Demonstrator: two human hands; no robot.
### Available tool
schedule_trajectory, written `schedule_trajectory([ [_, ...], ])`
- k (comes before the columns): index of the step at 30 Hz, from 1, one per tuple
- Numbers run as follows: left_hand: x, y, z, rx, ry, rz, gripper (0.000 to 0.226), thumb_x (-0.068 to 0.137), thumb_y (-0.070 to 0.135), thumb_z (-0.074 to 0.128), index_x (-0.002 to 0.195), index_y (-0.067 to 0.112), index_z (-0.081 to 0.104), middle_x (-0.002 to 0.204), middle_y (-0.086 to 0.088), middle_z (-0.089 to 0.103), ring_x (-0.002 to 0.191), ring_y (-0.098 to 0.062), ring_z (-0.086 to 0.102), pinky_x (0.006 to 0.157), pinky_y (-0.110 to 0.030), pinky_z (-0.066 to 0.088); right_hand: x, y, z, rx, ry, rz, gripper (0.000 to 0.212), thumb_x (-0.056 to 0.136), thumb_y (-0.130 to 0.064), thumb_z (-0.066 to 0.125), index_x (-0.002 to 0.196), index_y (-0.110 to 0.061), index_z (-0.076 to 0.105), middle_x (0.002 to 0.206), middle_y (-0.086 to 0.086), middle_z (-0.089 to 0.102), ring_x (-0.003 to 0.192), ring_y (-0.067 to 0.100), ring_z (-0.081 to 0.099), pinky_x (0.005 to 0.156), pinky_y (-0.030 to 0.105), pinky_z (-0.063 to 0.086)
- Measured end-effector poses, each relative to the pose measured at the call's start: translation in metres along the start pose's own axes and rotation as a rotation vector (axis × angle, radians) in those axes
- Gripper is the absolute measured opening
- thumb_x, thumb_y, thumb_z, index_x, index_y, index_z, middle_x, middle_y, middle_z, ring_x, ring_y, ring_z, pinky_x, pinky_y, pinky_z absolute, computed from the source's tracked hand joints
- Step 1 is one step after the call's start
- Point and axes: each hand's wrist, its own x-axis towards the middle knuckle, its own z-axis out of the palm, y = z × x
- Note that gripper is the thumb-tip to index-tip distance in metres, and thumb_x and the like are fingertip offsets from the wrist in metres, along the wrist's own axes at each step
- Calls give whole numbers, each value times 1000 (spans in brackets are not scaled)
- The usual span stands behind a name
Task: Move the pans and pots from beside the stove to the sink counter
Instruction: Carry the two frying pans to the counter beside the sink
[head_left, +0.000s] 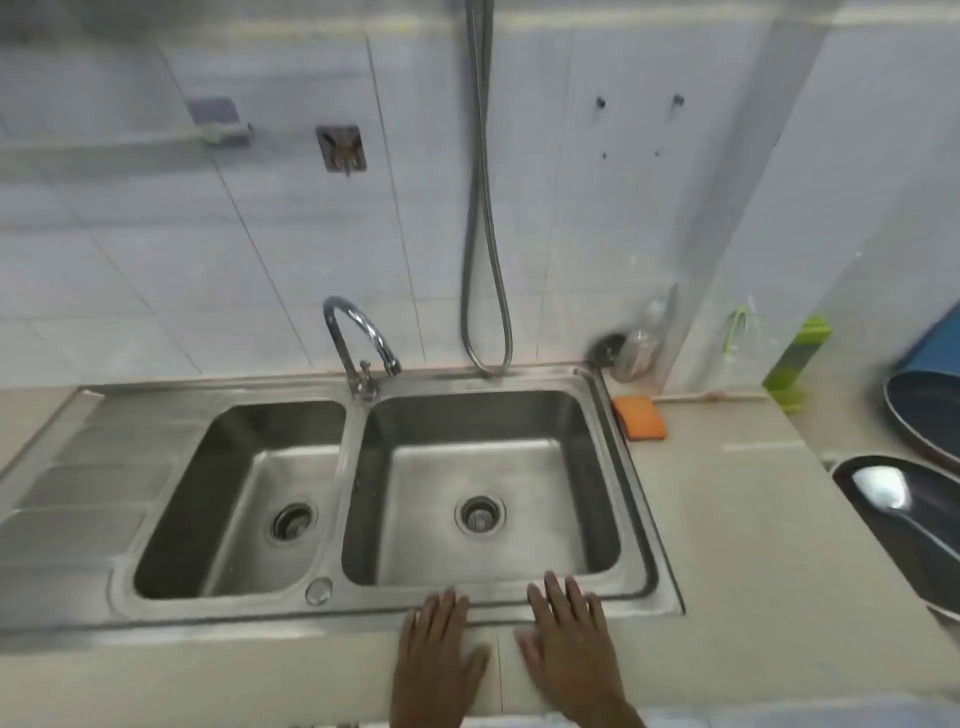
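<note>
Left hand: the left hand (439, 657) lay flat, palm down, on the front edge of the counter (727, 545), fingers spread and released, gripping nothing; its fingertips reached the sink's front rim.
Right hand: the right hand (569, 647) lay just beside it, also flat and palm down, fingers loose and empty, tips on the same rim before the right basin.
Pans: two dark pans sat at the counter's right edge, partly cut off by the frame; the near pan (904, 525) showed a bright glare inside, and the far pan (924, 410) lay behind it, toward the back wall. Both were well apart from the hands.
Sink: a steel double sink (363, 608) was set into the counter, its drainboard at the left end, both basins bare down to their drains.
Faucet: a curved faucet (358, 332) stood at the sink's back rim between the basins.
Sponge: an orange sponge (640, 417) lay at the sink's back right corner.
Hose: a metal hose (485, 218) hung looped down the tiled wall.
</note>
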Motion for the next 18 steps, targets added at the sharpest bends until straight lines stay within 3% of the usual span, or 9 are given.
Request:
schedule_trajectory([
  [2,-9,-3,10,10,-82,-17,66,93,59,42,123,9,74,130,-11,71,124,-29,63,117,-35,14,-4,5,14,-14,-112,47,60,84,-52,50,124,-15,74,135,15,68,121,39,65,106,56,39],
  [4,-15,-3,7,24,-108,-56,64,87,53,50,128,9,70,136,-11,68,125,-32,64,115,-41,21,-10,7,12,-10,-156,90,61,87,-52,48,129,-15,71,138,15,65,127,39,61,106,57,46],
  [8,-21,2,4,46,-205,-58,66,91,54,45,139,12,61,147,-9,59,136,-31,54,115,-44,22,-16,3,15,7,-205,89,59,90,-50,52,134,-13,66,143,17,62,131,41,57,108,59,43],
  [13,-27,-2,9,49,-163,-65,64,93,53,49,142,14,58,151,-8,56,141,-30,49,117,-51,34,-22,2,17,-7,-143,73,57,91,-48,56,135,-12,64,144,17,60,132,41,55,109,60,41],
  [18,-29,-4,12,47,-140,-60,64,92,52,52,143,13,57,151,-8,55,142,-30,48,116,-51,35,-23,1,18,-8,-115,69,59,94,-50,49,137,-13,63,145,16,60,134,41,54,112,60,39],
])
